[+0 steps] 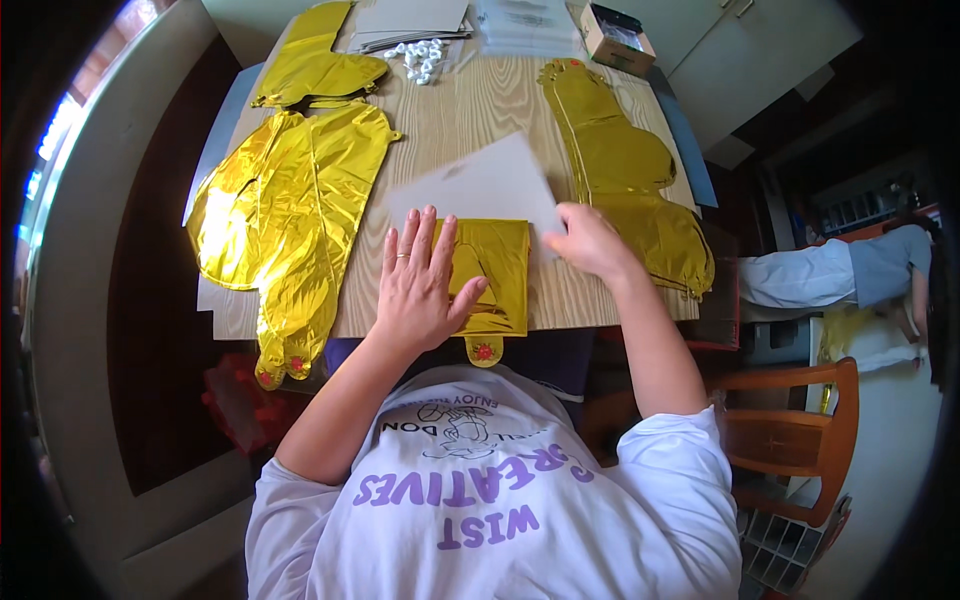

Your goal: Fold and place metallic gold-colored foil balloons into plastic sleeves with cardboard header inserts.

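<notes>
My left hand (418,285) lies flat with its fingers stretched out, over the left edge of a folded gold foil balloon (497,265). The folded balloon forms a rough square at the table's near edge, and its tab with a red mark hangs over that edge. My right hand (592,242) is closed on the right edge of a pale grey card sheet (480,190), which is slightly blurred. The card is tilted and sits just beyond the folded balloon, partly behind my left fingers.
Flat gold foil balloons lie on the left (310,190) and the right (625,160) of the wooden table (480,105). Small white rolls (422,60), stacked card sheets (410,18), clear plastic bags (528,28) and a box (617,42) are at the back. Another person (850,268) bends at far right, beyond a wooden chair (790,440).
</notes>
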